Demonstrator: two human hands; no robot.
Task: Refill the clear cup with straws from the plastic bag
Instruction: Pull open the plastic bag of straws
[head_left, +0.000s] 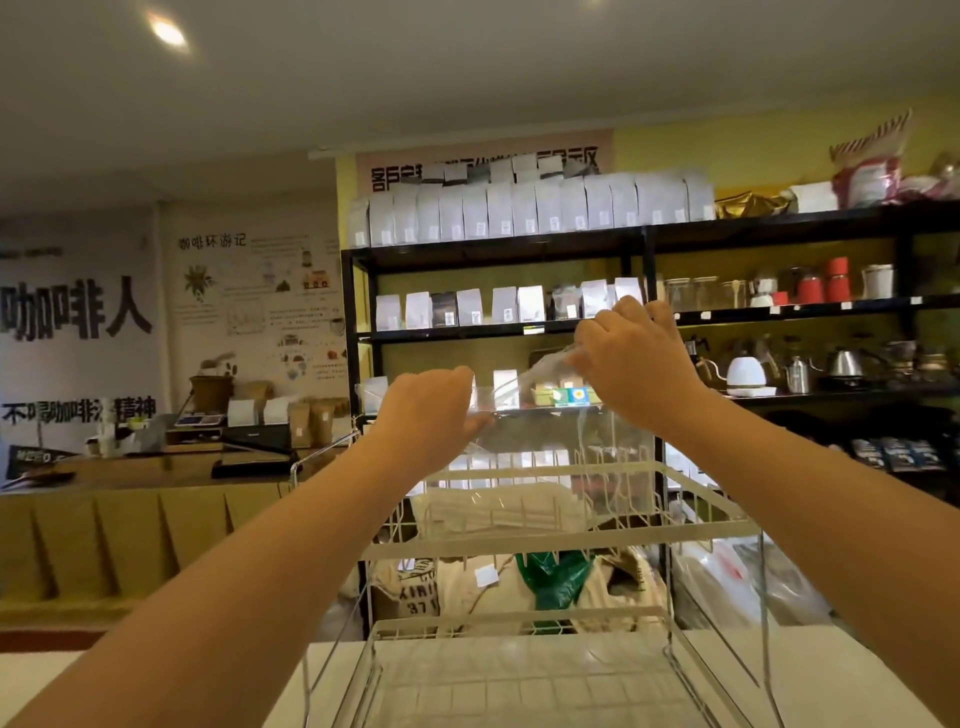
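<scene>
The person stands at a white desk (857, 670) and holds both arms up over a white wire rack (561, 540) that stands on it. Above the top bar of this rack hangs a clear, thin plastic bag (597, 457), and both hands are on its upper edge. The left hand (431, 410) is curled, and its fingers pinch the left corner of the bag. The right hand (636, 358) is higher above the rack and closed on the other side of the opening, where the film is bunched together. I think the bag is held high so that its contents slide down and the mouth can be pulled open.

Pale paper-wrapped straws (498, 512) seem to lie in a bundle low in the bag, level with the rack's upper tier, but the film and the wires blur them, so I am not sure of this. The clear cup I cannot find anywhere; perhaps it is below the edge of the view.

Behind the rack is a black metal shelf unit (644, 239) with white pouches and kettles, well apart from the hands.

In my judgement the task is at the beginning: the bag is being opened and no straw is taken out yet.
</scene>
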